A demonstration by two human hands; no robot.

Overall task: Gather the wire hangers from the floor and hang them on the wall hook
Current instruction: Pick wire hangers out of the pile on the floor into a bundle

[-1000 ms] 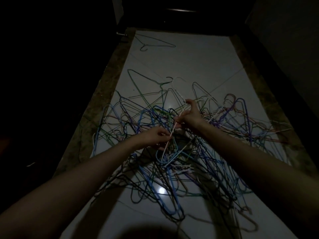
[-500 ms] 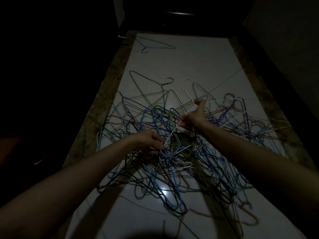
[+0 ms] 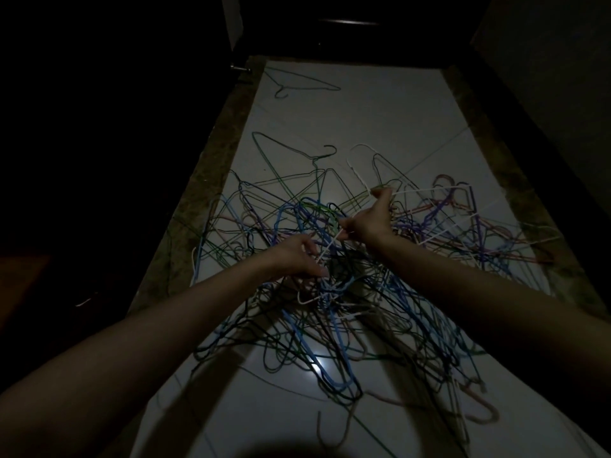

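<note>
Right hand (image 3: 370, 223) holding the thin white wire hanger (image 3: 358, 173) should lift slowly while left hand (image 3: 297, 259), fingers curled in the tangled coloured wire hanger pile (image 3: 330, 309), holds the others down.

A pale glossy tiled floor (image 3: 380, 120) runs away from the camera — two bright glints of light sit on it. A speckled brown border strip (image 3: 185, 233) edges it on both sides. A dark doorway (image 3: 347, 24) closes the far end; everything beyond is too dim to make out.
</note>
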